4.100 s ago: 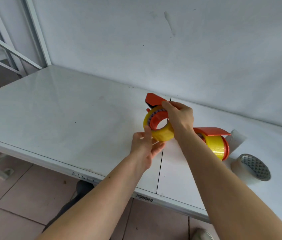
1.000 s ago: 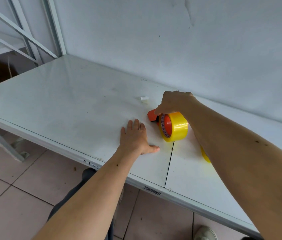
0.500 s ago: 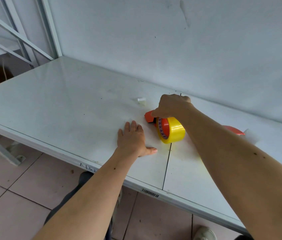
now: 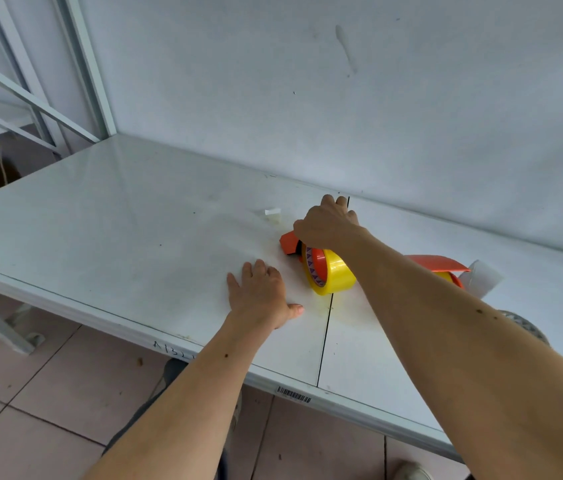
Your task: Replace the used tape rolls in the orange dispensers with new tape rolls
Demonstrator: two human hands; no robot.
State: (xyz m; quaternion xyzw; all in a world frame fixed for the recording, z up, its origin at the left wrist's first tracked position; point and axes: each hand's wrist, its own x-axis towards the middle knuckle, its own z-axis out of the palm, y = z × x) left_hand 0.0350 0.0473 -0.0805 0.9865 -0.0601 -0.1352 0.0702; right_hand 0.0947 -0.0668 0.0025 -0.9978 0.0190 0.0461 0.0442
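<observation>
An orange dispenser [image 4: 288, 243] loaded with a yellow tape roll [image 4: 333, 276] stands on the white table [image 4: 117, 230] near its middle seam. My right hand [image 4: 328, 225] grips the top of this dispenser from above. My left hand [image 4: 261, 294] lies flat on the table, palm down, just left of the roll and apart from it. A second orange dispenser [image 4: 439, 263] with a yellow roll sits behind my right forearm, mostly hidden.
A small white scrap [image 4: 272, 213] lies on the table beyond the dispenser. A pale piece [image 4: 484, 276] juts out by the second dispenser. A grey tape roll [image 4: 526, 327] peeks out at the right, behind my forearm. The wall runs along the table's far edge; metal racking stands left.
Four seconds ago both hands held the dispenser and roll in the air. Over the last second the dispenser stands on the table, my right hand stays on it, and my left hand stays flat.
</observation>
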